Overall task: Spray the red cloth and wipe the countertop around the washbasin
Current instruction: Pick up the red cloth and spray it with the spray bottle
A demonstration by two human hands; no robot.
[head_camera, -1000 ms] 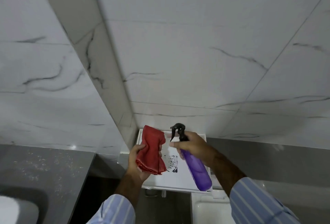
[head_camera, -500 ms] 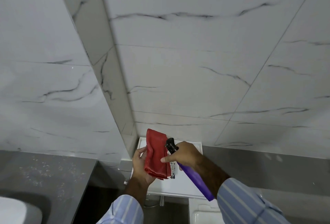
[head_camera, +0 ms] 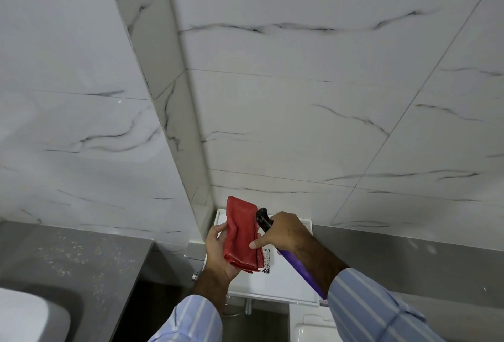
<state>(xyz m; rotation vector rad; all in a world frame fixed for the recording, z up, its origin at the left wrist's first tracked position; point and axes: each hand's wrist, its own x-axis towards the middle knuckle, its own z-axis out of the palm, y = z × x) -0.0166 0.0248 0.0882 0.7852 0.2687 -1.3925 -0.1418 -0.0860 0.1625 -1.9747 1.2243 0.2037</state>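
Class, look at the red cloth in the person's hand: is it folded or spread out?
Folded. The red cloth forms a narrow strip in the left hand, with stacked layer edges visible at its lower end.

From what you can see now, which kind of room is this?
Most likely a bathroom: marble-look wall tiles, a grey countertop with a white washbasin at lower left, and a white cistern-like fixture below the hands.

This is a bathroom. White marble-look wall tiles (head_camera: 272, 112) with dark veins rise above the left hand (head_camera: 218, 254). Left of it lies a grey speckled surface (head_camera: 76, 260) holding a white washbasin (head_camera: 24, 317); below the hand stands a white toilet cistern (head_camera: 272, 281).
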